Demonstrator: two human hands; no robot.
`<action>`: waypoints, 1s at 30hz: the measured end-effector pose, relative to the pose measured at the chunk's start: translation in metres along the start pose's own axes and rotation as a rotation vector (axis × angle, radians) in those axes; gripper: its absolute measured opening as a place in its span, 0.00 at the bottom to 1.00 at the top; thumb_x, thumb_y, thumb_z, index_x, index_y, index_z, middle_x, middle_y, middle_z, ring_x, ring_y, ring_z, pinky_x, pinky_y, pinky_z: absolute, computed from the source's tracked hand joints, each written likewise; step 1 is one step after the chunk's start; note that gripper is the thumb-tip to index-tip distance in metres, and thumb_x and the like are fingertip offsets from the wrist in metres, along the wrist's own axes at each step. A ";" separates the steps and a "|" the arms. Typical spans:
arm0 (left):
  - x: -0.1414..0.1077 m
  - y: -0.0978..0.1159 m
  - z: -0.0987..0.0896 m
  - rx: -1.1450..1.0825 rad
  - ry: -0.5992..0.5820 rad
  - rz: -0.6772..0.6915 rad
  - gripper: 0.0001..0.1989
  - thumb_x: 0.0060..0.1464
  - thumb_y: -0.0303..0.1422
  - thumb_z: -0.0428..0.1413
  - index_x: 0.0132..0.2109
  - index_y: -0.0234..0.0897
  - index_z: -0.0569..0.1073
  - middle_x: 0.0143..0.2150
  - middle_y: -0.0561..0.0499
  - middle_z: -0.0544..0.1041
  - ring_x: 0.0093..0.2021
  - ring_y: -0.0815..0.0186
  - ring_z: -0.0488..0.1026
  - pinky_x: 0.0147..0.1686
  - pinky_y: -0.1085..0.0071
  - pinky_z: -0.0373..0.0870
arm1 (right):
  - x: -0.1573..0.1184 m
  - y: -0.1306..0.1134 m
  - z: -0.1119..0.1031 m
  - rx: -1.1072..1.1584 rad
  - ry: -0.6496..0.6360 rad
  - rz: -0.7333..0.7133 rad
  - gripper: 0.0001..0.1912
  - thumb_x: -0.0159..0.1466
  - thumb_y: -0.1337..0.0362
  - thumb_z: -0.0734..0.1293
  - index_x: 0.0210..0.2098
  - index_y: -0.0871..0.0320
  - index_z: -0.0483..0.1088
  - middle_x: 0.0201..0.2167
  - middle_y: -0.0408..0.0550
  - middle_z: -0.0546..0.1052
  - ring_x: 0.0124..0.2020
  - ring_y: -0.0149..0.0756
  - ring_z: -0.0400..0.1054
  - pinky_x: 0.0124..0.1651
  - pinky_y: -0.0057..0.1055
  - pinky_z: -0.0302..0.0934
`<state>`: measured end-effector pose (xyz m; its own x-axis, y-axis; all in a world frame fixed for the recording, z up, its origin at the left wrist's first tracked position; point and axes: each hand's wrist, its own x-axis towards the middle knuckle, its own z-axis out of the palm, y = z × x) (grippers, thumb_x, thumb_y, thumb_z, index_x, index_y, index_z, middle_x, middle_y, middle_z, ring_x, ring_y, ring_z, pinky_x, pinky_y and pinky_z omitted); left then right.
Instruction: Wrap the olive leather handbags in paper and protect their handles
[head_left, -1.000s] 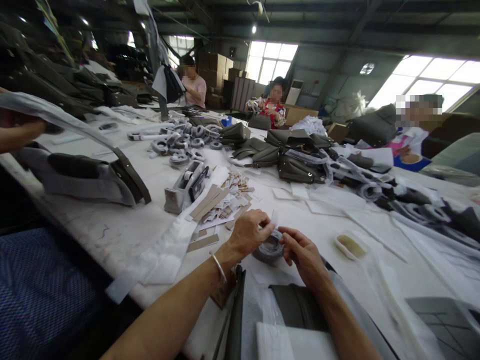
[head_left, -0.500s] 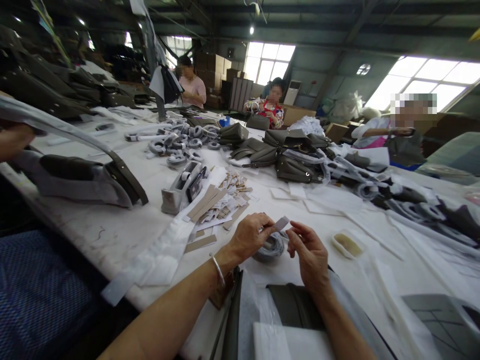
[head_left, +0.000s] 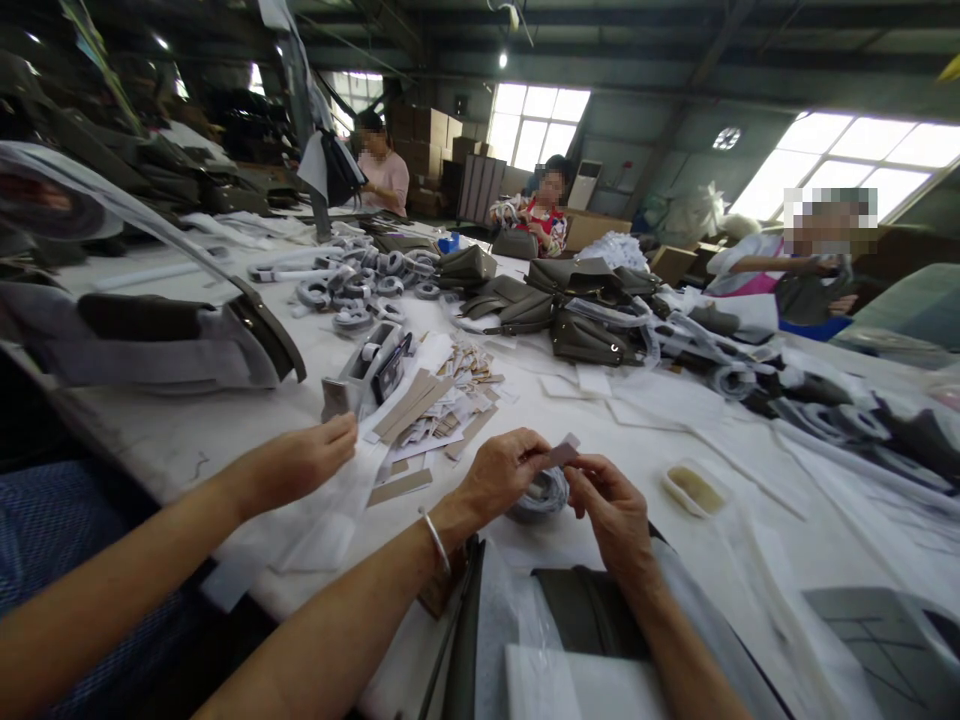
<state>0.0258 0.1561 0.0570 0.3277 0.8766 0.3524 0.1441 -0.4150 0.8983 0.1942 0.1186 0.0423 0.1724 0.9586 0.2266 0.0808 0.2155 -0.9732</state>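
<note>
L hand (head_left: 501, 470): thumb + fingers clamped on small pale rectangular slip (head_left: 564, 450). R hand (head_left: 611, 500): fingertips close together at slip's R edge, grip unclear. Grey wrapped round coil (head_left: 546, 497) on white table (head_left: 637, 430), approx 7 o'clock of slip, just below hands. Brown-and-white card strips (head_left: 420, 405) 10 o'clock; shallow clear dish w/ yellowish contents (head_left: 696, 490) 4 o'clock.

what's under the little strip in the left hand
Below the strip, a grey coil shows on the table. The left hand, right hand and strip cover some of its edge, so that part can't be seen.
</note>
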 end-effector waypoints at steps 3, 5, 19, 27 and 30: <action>0.002 0.001 -0.001 -0.246 -0.031 -0.092 0.15 0.57 0.43 0.57 0.39 0.34 0.76 0.32 0.52 0.76 0.32 0.68 0.70 0.34 0.73 0.66 | 0.000 0.000 0.001 0.028 0.028 0.016 0.16 0.55 0.54 0.75 0.39 0.54 0.72 0.25 0.41 0.74 0.21 0.29 0.63 0.21 0.28 0.55; 0.003 -0.001 -0.003 -0.371 -0.064 -0.134 0.17 0.55 0.44 0.58 0.38 0.32 0.76 0.30 0.52 0.75 0.29 0.69 0.68 0.32 0.74 0.64 | 0.001 0.000 0.001 0.086 0.058 0.049 0.20 0.54 0.53 0.76 0.41 0.54 0.71 0.32 0.44 0.76 0.21 0.28 0.63 0.20 0.28 0.56; -0.003 0.002 0.006 -0.165 -0.030 -0.145 0.04 0.57 0.32 0.54 0.35 0.36 0.70 0.27 0.55 0.72 0.27 0.70 0.68 0.30 0.75 0.63 | 0.001 0.001 -0.003 0.118 -0.047 0.147 0.16 0.55 0.51 0.76 0.29 0.56 0.73 0.18 0.40 0.70 0.19 0.28 0.59 0.22 0.28 0.54; -0.008 -0.003 0.010 0.447 0.007 0.202 0.06 0.61 0.34 0.54 0.43 0.37 0.73 0.38 0.50 0.79 0.39 0.64 0.76 0.41 0.71 0.69 | 0.001 -0.001 -0.001 0.056 -0.019 0.123 0.18 0.53 0.49 0.76 0.28 0.57 0.72 0.17 0.39 0.69 0.18 0.29 0.60 0.21 0.27 0.56; -0.008 -0.003 0.011 0.480 -0.005 0.226 0.08 0.59 0.34 0.57 0.45 0.38 0.73 0.39 0.50 0.80 0.40 0.64 0.77 0.42 0.72 0.70 | 0.002 0.000 -0.002 0.059 -0.020 0.117 0.18 0.54 0.50 0.76 0.28 0.58 0.72 0.17 0.39 0.70 0.18 0.28 0.61 0.20 0.26 0.56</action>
<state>0.0325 0.1477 0.0484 0.4043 0.7515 0.5214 0.4802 -0.6596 0.5782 0.1961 0.1203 0.0426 0.1574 0.9812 0.1113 0.0033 0.1122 -0.9937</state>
